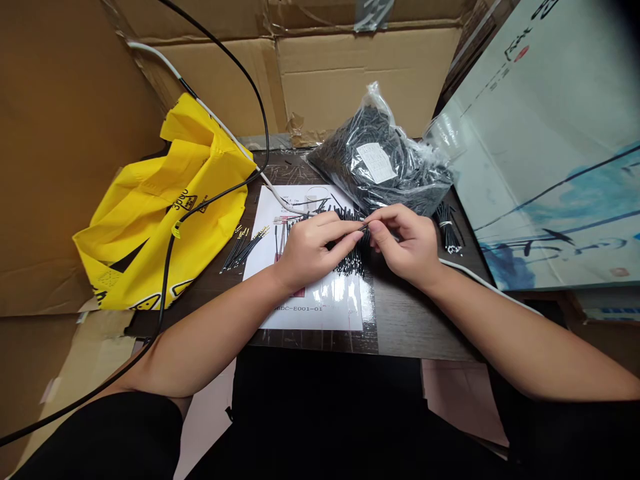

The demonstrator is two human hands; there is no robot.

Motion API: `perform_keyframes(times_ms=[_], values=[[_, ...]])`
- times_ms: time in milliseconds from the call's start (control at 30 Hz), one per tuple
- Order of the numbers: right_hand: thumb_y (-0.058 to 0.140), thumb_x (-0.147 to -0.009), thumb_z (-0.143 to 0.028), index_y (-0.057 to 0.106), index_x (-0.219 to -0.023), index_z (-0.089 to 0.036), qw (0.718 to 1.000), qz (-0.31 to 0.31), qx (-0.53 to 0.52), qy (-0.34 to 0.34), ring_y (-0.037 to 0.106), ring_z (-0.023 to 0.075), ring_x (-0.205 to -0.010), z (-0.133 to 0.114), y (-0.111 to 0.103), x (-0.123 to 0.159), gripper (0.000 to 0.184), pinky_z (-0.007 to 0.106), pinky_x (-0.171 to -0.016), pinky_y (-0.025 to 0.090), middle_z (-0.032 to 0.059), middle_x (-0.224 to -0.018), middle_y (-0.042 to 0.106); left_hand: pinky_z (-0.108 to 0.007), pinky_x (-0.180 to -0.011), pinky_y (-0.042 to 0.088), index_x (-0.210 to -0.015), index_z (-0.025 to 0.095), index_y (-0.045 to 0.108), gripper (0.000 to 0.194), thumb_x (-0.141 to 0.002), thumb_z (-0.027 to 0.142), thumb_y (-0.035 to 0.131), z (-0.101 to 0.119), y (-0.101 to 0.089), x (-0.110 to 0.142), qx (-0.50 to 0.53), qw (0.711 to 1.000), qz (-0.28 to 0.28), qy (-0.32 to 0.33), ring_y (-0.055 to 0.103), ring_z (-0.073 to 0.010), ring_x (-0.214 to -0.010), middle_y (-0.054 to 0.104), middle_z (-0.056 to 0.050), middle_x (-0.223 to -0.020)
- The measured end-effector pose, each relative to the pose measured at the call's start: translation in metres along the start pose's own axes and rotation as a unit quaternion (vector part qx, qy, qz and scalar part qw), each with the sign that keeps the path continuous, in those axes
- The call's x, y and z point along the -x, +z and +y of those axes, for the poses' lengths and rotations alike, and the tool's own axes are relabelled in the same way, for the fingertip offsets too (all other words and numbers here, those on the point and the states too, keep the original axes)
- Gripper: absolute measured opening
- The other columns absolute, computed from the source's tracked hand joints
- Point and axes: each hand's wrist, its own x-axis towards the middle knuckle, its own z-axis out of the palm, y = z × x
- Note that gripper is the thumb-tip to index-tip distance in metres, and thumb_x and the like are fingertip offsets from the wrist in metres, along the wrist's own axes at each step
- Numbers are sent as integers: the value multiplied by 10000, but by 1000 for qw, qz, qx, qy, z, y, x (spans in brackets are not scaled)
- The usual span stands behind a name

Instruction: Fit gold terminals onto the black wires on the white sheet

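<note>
My left hand and my right hand meet over the table, fingertips nearly touching. Both pinch a short, thin black wire between thumb and forefinger; its ends are mostly covered by the fingers. Just under and between the hands lies a heap of short black wires with pale tips, on a white printed sheet. Left of the sheet rests a smaller group of black wires, some with yellow tips. A tied bundle of black wires lies beyond my right hand.
A clear plastic bag full of black pieces stands behind the hands. The yellow bag slumps at left, with a black cable across it. Cardboard walls the back; a pale printed panel leans at right.
</note>
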Motion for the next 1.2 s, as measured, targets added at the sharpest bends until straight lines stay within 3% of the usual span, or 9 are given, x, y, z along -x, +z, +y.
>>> perform_keyframes(times_ms=[233, 467, 767, 1200], values=[[625, -916, -230, 635, -962, -211, 1000, 26, 13, -7, 607, 99, -623, 2, -4, -2, 51, 271, -613, 497, -4, -765, 659, -211, -717, 505, -1055, 197, 740, 202, -918, 281, 618, 3, -3, -3, 11, 1000, 8, -5, 634, -73, -745, 738, -30, -840], [622, -917, -232, 635, -960, -207, 998, -18, 51, -39, 591, 91, -599, 5, -5, -4, 52, 251, -582, 482, -18, -724, 649, -212, -719, 503, -1089, 210, 733, 217, -915, 277, 622, 2, -4, -3, 0, 1000, 12, -15, 634, -71, -741, 745, -24, -849], [636, -896, -184, 635, -951, -183, 998, -2, 39, -44, 594, 74, -605, 3, -4, -4, 54, 223, -594, 486, -20, -731, 640, -200, -696, 482, -1077, 216, 739, 209, -913, 277, 624, 1, -3, -2, 1, 1000, 5, -9, 596, -63, -700, 723, -13, -800], [624, -915, -218, 619, -944, -196, 999, -16, -36, 15, 585, 85, -588, 4, -4, -3, 37, 251, -583, 470, -28, -687, 613, -187, -696, 481, -1082, 195, 740, 215, -897, 246, 643, -1, -3, -3, 15, 1000, 2, 11, 601, -62, -729, 712, -24, -812]])
